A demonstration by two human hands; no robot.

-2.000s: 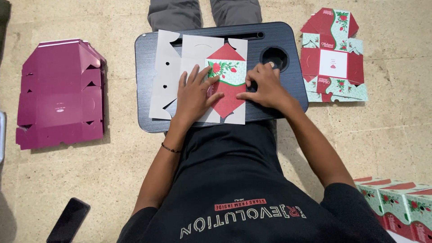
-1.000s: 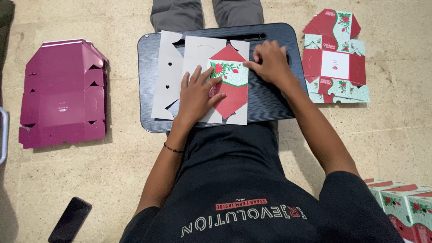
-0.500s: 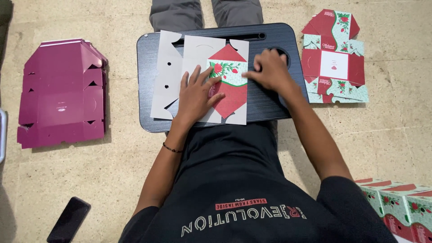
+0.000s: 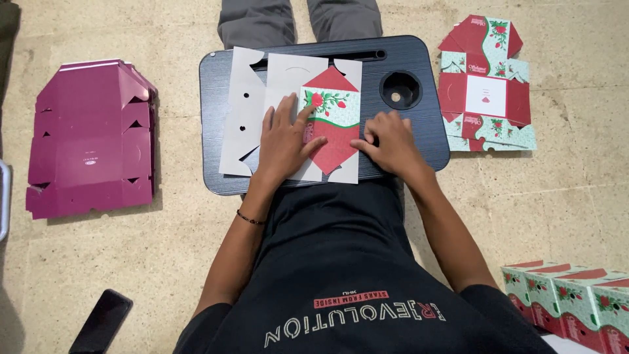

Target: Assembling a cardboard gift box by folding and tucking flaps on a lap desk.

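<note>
Red and mint card lies under spread fingers [image 4: 308, 117]: the left hand [image 4: 285, 141] presses flat, open, on the folded box blank [image 4: 331, 124] at the middle of the black bench [image 4: 419, 118]. Right hand [image 4: 392, 141], fingers loosely curled and gripping nothing, touches the blank's edge at three o'clock. Magenta flat cartons [image 4: 88, 137] lie on the floor at nine o'clock, a printed flat carton [image 4: 485, 85] at two.

Flat red-and-mint rose-printed carton blank [image 4: 327, 124] under both hands, a matching flat blank [image 4: 485, 85] beyond the right hand, magenta flattened cartons [image 4: 92, 137] far left of the left hand, folded rose-printed boxes [image 4: 570, 295] near the right elbow
</note>
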